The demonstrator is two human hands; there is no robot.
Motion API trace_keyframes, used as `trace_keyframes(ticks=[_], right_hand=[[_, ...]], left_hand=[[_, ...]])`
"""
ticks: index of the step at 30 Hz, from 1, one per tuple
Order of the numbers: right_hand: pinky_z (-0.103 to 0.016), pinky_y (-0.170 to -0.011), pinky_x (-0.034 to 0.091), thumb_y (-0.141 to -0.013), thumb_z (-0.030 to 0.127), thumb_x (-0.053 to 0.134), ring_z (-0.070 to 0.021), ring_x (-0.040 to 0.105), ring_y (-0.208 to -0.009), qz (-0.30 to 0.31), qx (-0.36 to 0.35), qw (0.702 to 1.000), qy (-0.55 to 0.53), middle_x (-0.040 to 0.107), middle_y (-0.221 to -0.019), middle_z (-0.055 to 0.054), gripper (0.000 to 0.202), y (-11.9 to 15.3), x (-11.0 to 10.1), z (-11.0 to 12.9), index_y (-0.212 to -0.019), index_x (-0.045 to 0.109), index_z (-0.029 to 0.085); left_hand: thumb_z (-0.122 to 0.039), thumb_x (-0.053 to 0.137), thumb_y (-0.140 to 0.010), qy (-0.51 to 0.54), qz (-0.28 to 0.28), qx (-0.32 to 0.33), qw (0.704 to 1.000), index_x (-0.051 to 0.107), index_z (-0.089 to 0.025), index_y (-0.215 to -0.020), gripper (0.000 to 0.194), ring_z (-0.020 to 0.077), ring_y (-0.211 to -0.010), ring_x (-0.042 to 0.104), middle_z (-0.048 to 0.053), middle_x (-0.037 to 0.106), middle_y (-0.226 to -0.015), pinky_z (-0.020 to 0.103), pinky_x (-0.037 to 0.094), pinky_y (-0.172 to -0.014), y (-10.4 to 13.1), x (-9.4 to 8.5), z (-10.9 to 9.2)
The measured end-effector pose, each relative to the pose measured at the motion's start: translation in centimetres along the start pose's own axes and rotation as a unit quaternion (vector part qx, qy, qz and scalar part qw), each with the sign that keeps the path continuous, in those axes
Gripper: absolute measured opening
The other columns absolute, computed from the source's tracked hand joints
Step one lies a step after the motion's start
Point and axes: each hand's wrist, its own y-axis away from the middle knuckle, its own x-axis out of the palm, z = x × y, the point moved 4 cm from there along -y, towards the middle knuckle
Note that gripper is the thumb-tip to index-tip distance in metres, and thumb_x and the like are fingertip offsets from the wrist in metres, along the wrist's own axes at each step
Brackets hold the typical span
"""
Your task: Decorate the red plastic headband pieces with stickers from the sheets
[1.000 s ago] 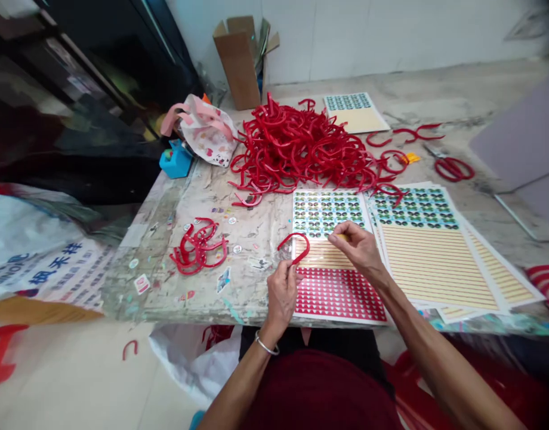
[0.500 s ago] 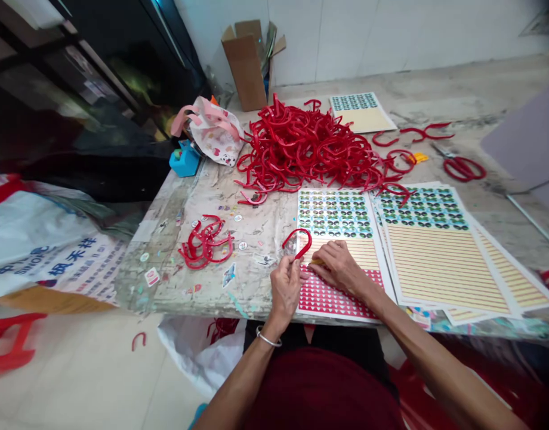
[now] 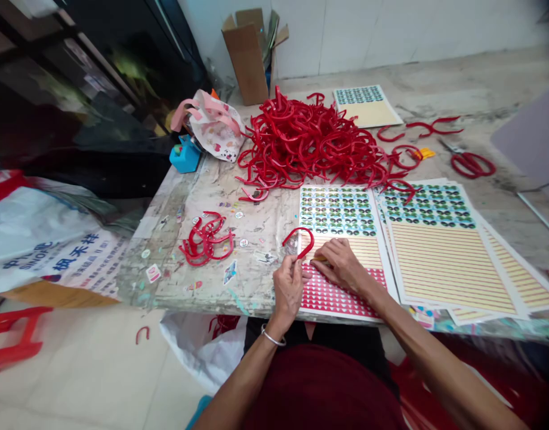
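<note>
My left hand (image 3: 289,288), closed, pinches one end of a curved red plastic piece (image 3: 309,242), whose arc points away from me. Just right of it, my right hand (image 3: 342,267) is closed, its fingertips on a thin yellowish piece (image 3: 319,259) that I cannot make out well. Beneath both hands lies a printed sticker sheet (image 3: 337,214), patterned blue-green at the top, striped yellow in the middle and red with small white shapes at the bottom. My right hand rests on this sheet. Beyond it rises a large heap of similar red pieces (image 3: 314,143).
Several red pieces (image 3: 207,242) form a small pile at left. More striped sheets (image 3: 451,263) overlap at right, below red-handled scissors (image 3: 472,165). A cloth bag (image 3: 216,131), blue container (image 3: 185,155) and cardboard box (image 3: 246,63) stand at the back left. A red stool (image 3: 21,334) is on the floor.
The camera view has shifted slightly. Both hands stay nearly in place, with the red piece still in my left hand and its arc turned a little.
</note>
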Motion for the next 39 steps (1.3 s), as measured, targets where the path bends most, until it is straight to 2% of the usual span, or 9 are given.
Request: trace_keyframes(ticks=[7, 13, 18, 24, 29, 35, 39], right_hand=[[-0.036, -0.077, 0.031, -0.089, 0.027, 0.048, -0.0183, 0.047, -0.076, -0.004, -0.035, 0.999, 0.036, 0.058, -0.075, -0.005, 0.017, 0.07, 0.36, 0.13, -0.078, 0.055, 0.017], [-0.034, -0.077, 0.032, -0.089, 0.026, 0.048, -0.0184, 0.047, -0.078, -0.019, -0.001, 1.0, 0.004, 0.058, -0.078, -0.006, 0.014, -0.12, -0.11, 0.02, -0.081, 0.054, 0.017], [-0.035, -0.078, 0.031, -0.089, 0.026, 0.046, -0.019, 0.048, -0.079, 0.009, -0.02, 1.0, -0.006, 0.058, -0.078, -0.006, 0.015, -0.2, 0.28, 0.24, -0.081, 0.055, 0.018], [-0.035, -0.078, 0.031, -0.089, 0.026, 0.047, -0.0192, 0.048, -0.079, -0.001, -0.014, 1.0, -0.011, 0.059, -0.079, -0.006, 0.015, -0.28, 0.15, 0.18, -0.081, 0.055, 0.018], [-0.036, -0.079, 0.031, -0.09, 0.027, 0.045, -0.0193, 0.048, -0.08, 0.015, -0.013, 1.0, 0.005, 0.058, -0.079, -0.007, 0.017, -0.39, 0.27, 0.13, -0.082, 0.056, 0.018], [-0.035, -0.078, 0.031, -0.09, 0.026, 0.045, -0.0191, 0.048, -0.08, -0.001, -0.005, 1.0, -0.007, 0.059, -0.08, -0.007, 0.016, -0.36, 0.27, 0.04, -0.083, 0.056, 0.017], [-0.036, -0.078, 0.03, -0.089, 0.025, 0.046, -0.0186, 0.048, -0.079, 0.008, -0.027, 0.999, -0.02, 0.059, -0.078, -0.006, 0.014, -0.45, 0.34, 0.25, -0.081, 0.055, 0.018]], left_hand=[[-0.037, 0.044, -0.088, -0.006, 0.0, 0.0, 1.0, 0.055, -0.018, -0.094, 0.023, 0.0128, -0.053, 0.065, 0.0, 0.065, -0.064, 0.021, 0.053, -0.051, -0.07, 0.02, 0.1], [-0.037, 0.045, -0.088, 0.001, 0.004, -0.001, 1.0, 0.056, -0.017, -0.094, 0.024, 0.0133, -0.056, 0.067, 0.001, 0.066, -0.069, 0.022, 0.055, -0.052, -0.04, 0.0, -0.12], [-0.038, 0.044, -0.088, -0.002, 0.007, -0.003, 1.0, 0.055, -0.017, -0.094, 0.024, 0.0136, -0.056, 0.067, 0.001, 0.067, -0.066, 0.022, 0.055, -0.052, -0.08, 0.0, -0.05], [-0.038, 0.044, -0.088, -0.004, 0.007, -0.001, 1.0, 0.055, -0.017, -0.094, 0.024, 0.0133, -0.057, 0.067, 0.003, 0.069, -0.075, 0.021, 0.054, -0.051, -0.09, 0.0, 0.17], [-0.038, 0.045, -0.088, 0.001, 0.002, -0.004, 1.0, 0.056, -0.017, -0.094, 0.024, 0.0134, -0.056, 0.067, 0.0, 0.066, -0.067, 0.021, 0.054, -0.051, -0.12, 0.02, 0.46], [-0.037, 0.045, -0.087, 0.0, 0.001, -0.004, 1.0, 0.055, -0.018, -0.094, 0.023, 0.0127, -0.056, 0.067, -0.001, 0.065, -0.068, 0.021, 0.053, -0.051, -0.14, 0.02, 0.66], [-0.037, 0.045, -0.088, -0.003, 0.003, -0.004, 1.0, 0.056, -0.017, -0.093, 0.023, 0.0129, -0.056, 0.067, -0.001, 0.063, -0.065, 0.021, 0.054, -0.052, -0.16, 0.0, 0.53]])
